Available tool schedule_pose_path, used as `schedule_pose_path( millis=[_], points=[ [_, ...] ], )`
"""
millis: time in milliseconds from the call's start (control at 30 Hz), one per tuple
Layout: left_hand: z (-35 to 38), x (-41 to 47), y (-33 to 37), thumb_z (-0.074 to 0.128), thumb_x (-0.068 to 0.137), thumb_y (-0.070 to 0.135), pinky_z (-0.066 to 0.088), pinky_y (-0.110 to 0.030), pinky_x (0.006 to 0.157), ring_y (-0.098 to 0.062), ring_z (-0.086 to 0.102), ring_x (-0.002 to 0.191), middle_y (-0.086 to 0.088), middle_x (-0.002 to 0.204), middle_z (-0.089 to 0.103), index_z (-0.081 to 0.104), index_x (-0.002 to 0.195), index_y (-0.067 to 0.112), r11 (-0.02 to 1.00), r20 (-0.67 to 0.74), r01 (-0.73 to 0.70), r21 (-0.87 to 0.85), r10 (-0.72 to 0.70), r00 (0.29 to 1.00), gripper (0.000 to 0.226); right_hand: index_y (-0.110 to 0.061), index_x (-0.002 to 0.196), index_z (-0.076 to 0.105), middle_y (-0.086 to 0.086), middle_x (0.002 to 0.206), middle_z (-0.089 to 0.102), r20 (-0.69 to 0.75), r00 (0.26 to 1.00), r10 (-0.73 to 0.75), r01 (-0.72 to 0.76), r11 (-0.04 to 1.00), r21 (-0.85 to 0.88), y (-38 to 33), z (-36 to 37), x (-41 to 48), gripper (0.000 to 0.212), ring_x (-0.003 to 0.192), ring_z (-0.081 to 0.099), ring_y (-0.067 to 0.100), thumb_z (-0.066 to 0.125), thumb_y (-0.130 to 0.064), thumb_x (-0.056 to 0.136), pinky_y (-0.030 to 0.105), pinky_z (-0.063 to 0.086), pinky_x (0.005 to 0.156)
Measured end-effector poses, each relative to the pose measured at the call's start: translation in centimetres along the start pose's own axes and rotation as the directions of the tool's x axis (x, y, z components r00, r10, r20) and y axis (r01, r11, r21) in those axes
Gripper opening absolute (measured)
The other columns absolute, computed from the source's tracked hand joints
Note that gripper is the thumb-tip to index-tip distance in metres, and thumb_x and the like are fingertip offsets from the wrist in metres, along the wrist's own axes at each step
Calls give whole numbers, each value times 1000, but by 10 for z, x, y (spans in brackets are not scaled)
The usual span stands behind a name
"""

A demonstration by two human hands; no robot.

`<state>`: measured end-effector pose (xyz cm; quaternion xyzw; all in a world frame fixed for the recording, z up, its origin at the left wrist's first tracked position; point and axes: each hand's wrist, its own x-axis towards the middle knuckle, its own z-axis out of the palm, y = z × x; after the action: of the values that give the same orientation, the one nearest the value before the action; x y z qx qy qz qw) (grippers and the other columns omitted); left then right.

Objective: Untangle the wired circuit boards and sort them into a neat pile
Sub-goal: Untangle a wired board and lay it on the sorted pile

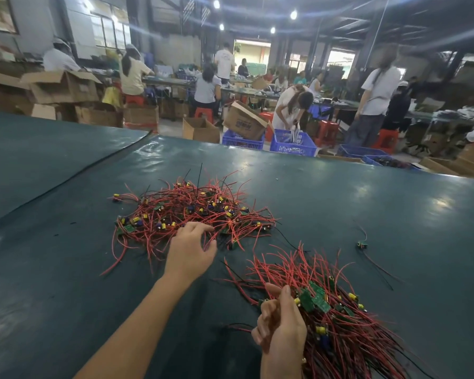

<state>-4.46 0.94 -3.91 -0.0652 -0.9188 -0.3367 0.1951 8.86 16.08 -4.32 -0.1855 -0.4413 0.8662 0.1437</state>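
Head, right hand (281, 332) gripping bundle (342, 332), left (188, 253) outstretched

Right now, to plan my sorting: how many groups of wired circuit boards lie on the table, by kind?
Tangled heap: 1
Sorted bundle: 1
Stray single wired board: 1
Total: 3

The left hand (190, 250) reaches forward on a bare, straight forearm (137, 318), palm down, fingers spread and bent, their tips touching the tangle (192, 212). The right hand (281, 326), nearer the body, curls its fingers with thumb raised, gripping the bundle (340, 324).
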Motion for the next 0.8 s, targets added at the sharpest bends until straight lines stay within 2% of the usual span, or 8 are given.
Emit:
schedule_pose_path(
  millis=[100,200,267,333,367,500,700,800],
  points=[
    [24,7,18,59,88,38,40,-39,100,-20,46,119,1,125,51,58,121,24,999,153,24,35,-29,988,36,-7,86,68,2,50,45,7,1000,-9,9,998,-64,3,-1,0,42,31,28,10,56,-46,76,18,26,32],
    [41,10,27,58,88,37,38,-37,100,-22,43,118,0,129,44,58,120,25,991,95,-26,127,14,995,34,-7,83,69,2,48,46,-10,1000,-5,4,997,-76,5,-1,2,39,30,29,10,57,-44,76,18,27,32],
    [47,10,33,60,86,30,40,-32,93,-20,48,108,0,120,45,61,113,22,980,20,-141,141,140,990,28,-6,83,69,3,48,45,-18,1000,0,-2,996,-89,6,0,2,39,30,30,11,56,-42,79,18,27,32],
    [51,10,37,59,86,26,40,-30,91,-19,50,104,0,115,47,62,110,20,956,36,-248,157,245,969,24,-6,83,70,3,48,46,-15,1000,10,-11,995,-99,5,0,3,36,29,30,11,55,-39,84,18,27,32],
    [54,10,37,57,87,27,39,-31,94,-20,48,109,0,119,46,60,114,21,953,95,-248,176,234,968,28,-5,83,70,3,48,45,-18,1000,14,-15,995,-102,5,1,4,34,29,30,11,54,-36,88,18,27,32],
    [60,11,25,49,92,31,32,-41,107,-26,37,128,-3,139,42,40,140,26,938,327,-103,332,-12,945,49,-4,84,68,3,47,46,-25,1000,18,-20,996,-92,1,0,5,33,29,30,11,52,-31,94,18,27,31],
    [54,15,18,48,95,21,37,-38,95,-24,50,112,0,118,61,54,127,24,935,232,-145,323,70,970,33,-3,84,68,2,47,45,-13,1000,14,-15,996,-87,0,1,4,35,29,29,11,51,-33,92,18,26,31],
    [50,13,15,49,94,18,43,-38,93,-22,58,104,1,108,67,59,123,21,974,159,-117,195,87,984,31,-1,87,66,2,47,45,-8,1000,20,-21,995,-93,1,1,4,36,29,29,11,51,-32,92,18,26,31]
  ],
)
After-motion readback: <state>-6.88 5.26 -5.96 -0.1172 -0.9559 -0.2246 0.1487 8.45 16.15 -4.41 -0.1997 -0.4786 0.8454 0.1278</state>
